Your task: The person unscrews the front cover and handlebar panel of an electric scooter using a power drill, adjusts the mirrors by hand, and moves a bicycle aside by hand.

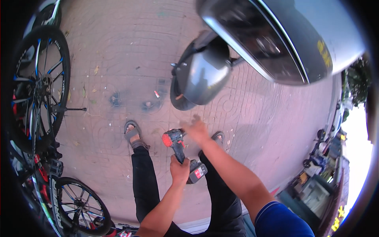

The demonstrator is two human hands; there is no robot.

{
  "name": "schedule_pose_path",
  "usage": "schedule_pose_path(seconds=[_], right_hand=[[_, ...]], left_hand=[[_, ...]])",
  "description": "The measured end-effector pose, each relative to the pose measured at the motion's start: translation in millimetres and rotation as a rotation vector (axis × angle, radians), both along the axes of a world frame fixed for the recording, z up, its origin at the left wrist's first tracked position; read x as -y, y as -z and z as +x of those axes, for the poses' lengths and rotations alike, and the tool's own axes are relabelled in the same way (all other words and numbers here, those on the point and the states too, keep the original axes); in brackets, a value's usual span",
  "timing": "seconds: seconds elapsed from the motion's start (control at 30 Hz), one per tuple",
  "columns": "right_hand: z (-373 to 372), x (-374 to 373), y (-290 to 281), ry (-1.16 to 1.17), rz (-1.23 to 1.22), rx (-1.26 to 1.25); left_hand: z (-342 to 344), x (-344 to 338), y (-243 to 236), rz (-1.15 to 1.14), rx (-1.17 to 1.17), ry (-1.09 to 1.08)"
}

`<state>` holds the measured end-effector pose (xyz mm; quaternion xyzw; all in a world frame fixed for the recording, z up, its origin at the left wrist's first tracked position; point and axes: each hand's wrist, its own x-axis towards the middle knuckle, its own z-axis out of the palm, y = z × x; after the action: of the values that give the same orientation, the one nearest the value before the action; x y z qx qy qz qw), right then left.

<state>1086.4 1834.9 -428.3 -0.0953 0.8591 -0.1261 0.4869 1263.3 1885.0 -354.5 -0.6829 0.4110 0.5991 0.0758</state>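
Left hand (179, 170) closed around the grip of a cordless drill (182, 152), red-nosed and black-bodied, battery pack at the lower end just right of the fist. Drill held low in front of the body, nose pointing up and to the left, between the two legs in black trousers (144, 181). Right hand (196, 130) stretched forward, blurred, fingers loosely spread, holding nothing; fingertips just right of the drill's nose, contact not discernible. Right forearm bare, blue sleeve (280, 221) at the lower edge. Sandalled left foot (133, 134) planted on the reddish paved ground (118, 47); the other foot partly hidden behind the right hand. Ahead of the right hand, a dark vehicle side mirror (203, 73) hanging off a grey vehicle body (284, 35) at upper right. Bicycle wheels (39, 83) with blue-marked rims ranged along the left edge, one more at lower left. Scattered leaves and small litter on the paving near the mirror.
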Motion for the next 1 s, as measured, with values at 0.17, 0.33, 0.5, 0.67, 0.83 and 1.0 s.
schedule_pose_path(seconds=[0.17, 0.33, 0.5, 0.67, 0.83, 1.0], right_hand=[[29, -131, -79, -0.043, 0.099, 0.318], [-9, -230, -117, 0.282, -0.053, 0.322], [-36, -304, -137, 0.900, -0.247, 0.485], [-73, -343, -142, 1.393, -0.410, 0.474], [-113, -347, -124, 1.404, -0.466, 0.219], [-174, -332, -135, 1.338, -0.379, 0.158]], left_hand=[[-2, -63, 4, -0.106, -0.222, 0.078], [-59, -120, -49, -0.088, -0.257, 0.604], [-130, -146, -91, -0.174, -0.225, 1.133], [-211, -127, -116, -0.182, -0.233, 1.286], [-331, -34, -23, -0.682, -0.068, 1.378], [-465, 62, 104, -0.725, 0.175, 1.310]])
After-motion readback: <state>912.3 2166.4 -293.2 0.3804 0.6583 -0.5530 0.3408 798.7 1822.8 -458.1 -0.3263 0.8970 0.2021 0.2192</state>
